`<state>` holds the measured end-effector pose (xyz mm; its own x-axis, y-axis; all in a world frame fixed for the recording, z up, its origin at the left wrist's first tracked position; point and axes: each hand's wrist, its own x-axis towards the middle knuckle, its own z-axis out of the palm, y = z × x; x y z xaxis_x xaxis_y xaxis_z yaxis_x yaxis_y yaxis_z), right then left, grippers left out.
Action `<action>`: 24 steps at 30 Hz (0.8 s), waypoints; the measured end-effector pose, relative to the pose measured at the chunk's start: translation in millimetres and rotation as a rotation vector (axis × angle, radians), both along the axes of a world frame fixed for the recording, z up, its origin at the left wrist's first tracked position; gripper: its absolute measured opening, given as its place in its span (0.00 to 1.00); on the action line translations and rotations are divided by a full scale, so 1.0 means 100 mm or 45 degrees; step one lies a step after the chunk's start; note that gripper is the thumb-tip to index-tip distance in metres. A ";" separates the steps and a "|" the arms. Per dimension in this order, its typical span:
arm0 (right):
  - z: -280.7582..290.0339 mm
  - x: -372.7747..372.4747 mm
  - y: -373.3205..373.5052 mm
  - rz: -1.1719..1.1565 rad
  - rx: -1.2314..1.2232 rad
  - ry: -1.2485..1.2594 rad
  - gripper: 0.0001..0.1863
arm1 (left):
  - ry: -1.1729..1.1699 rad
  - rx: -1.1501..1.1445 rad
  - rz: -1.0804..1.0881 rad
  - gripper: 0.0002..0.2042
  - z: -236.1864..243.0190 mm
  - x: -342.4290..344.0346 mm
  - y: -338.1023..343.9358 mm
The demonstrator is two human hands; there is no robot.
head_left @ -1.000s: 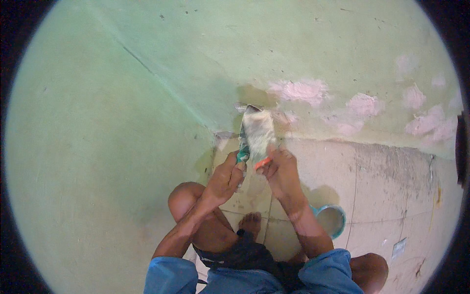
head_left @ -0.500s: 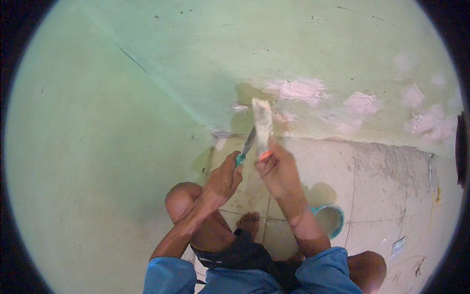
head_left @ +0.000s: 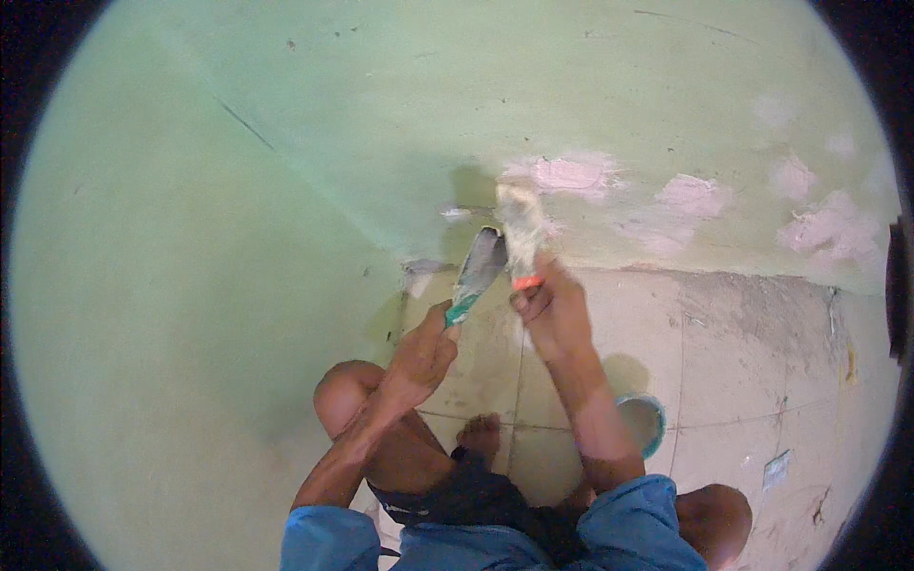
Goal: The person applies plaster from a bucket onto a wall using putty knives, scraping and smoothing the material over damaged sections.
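Note:
My left hand [head_left: 425,354] is closed round the green handle of a putty knife [head_left: 479,263], its grey blade pointing up and away from me with a pale smear at the tip. Close beside it, my right hand [head_left: 555,309] grips a second, orange-handled scraper [head_left: 521,228], whose blade is coated with whitish filler. The two blades nearly meet in front of the wall's base; whether they touch I cannot tell. Beyond them, pink filler patches [head_left: 574,174] mark the green wall [head_left: 409,86].
By my right forearm a round teal-rimmed tub [head_left: 658,428] stands on the tiled floor [head_left: 609,324]. A small flat packet [head_left: 777,470] lies farther right. The two green walls meet in a corner ahead-left. My bent knees [head_left: 348,400] flank my arms, and a dark object [head_left: 896,290] shows at the right rim.
The putty knife in my left hand has turned, so its blade now shows its broad face. The scraper in my right hand has shifted slightly right. Both hands keep their hold.

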<state>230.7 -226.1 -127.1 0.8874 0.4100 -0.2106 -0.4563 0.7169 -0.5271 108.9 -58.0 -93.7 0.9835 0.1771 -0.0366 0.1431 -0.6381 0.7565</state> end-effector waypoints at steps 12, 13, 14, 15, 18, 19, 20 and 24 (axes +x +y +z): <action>0.22 0.38 -0.48 -0.565 -1.249 -2.009 0.26 | 0.250 -1.129 -0.113 0.14 0.37 -0.05 0.09; 0.14 0.40 -0.46 -0.625 -1.321 -2.001 0.27 | 0.256 -1.142 -0.112 0.14 0.37 -0.06 0.08; 0.07 0.43 -0.46 -0.696 -1.403 -1.999 0.28 | 0.230 -1.122 -0.108 0.14 0.34 -0.06 0.05; 0.00 0.49 -0.47 -0.710 -1.498 -1.993 0.28 | 0.199 -1.092 -0.101 0.13 0.33 -0.05 0.04; -0.18 0.60 -0.63 -0.707 -1.705 -1.831 0.24 | 0.051 -1.029 -0.107 0.13 0.24 -0.05 0.03; -0.22 0.58 -0.73 -0.684 -1.721 -1.697 0.21 | -0.011 -1.009 -0.110 0.13 0.20 -0.05 0.02; -0.25 0.55 -0.79 -0.665 -1.728 -1.559 0.18 | -0.032 -0.946 -0.118 0.13 0.17 -0.05 0.01; 0.20 0.18 -0.89 -0.058 -0.866 -0.550 0.17 | -0.164 -0.413 -0.067 0.16 0.12 -0.08 0.06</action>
